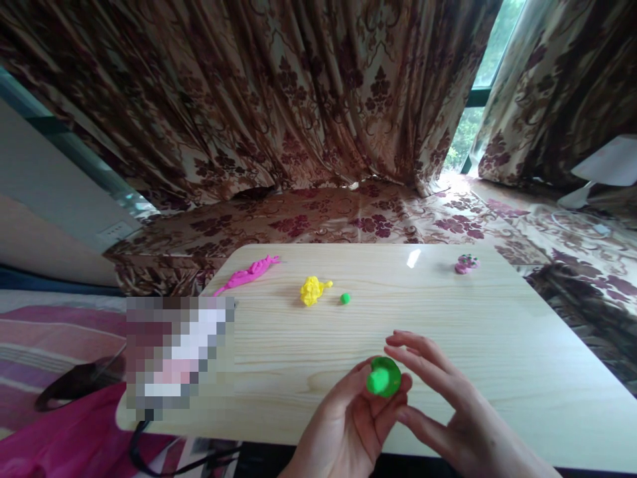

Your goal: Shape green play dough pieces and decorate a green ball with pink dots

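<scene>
My left hand is closed around a bright green lump of modelling clay, shaped like a small cup with a stub on it, held just above the near edge of the wooden table. My right hand rests beside it with fingers stretched out, its fingertips touching the clay's upper right side. Farther back on the table lie a yellow clay lump, a tiny green ball, a long pink clay strip and a pink decorated clay piece.
A blurred-out patch covers the table's near left corner, with a dark cable hanging below it. Patterned maroon curtains and matching fabric fill the back. A striped pink cloth lies at left.
</scene>
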